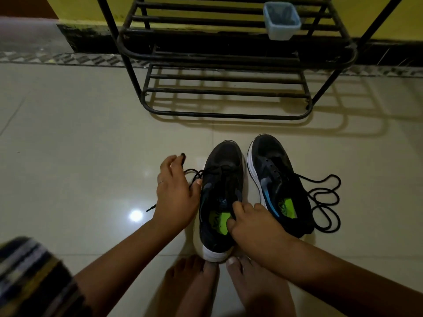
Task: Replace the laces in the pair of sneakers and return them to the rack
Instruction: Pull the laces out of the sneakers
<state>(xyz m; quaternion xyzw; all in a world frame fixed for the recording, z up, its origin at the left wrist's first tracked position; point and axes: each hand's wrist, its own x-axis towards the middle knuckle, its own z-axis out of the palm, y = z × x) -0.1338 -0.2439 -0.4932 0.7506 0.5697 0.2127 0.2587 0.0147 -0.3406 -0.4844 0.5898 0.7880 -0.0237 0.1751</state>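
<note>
Two black sneakers with white soles and green insoles stand side by side on the tiled floor. The left sneaker (220, 193) carries a black lace (194, 175) through its eyelets. My left hand (176, 191) pinches that lace out to the shoe's left side. My right hand (249, 223) grips the collar and tongue of the same shoe. The right sneaker (279, 179) has empty eyelets, and a loose black lace (325, 200) lies coiled on the floor to its right. The black metal rack (226, 58) stands against the wall beyond the shoes.
A pale blue plastic container (282, 20) sits on the rack's upper shelf. My bare feet (229, 284) touch the left sneaker's heel. A striped cloth (34, 277) is at the bottom left. Glossy floor tiles spread to the left and right.
</note>
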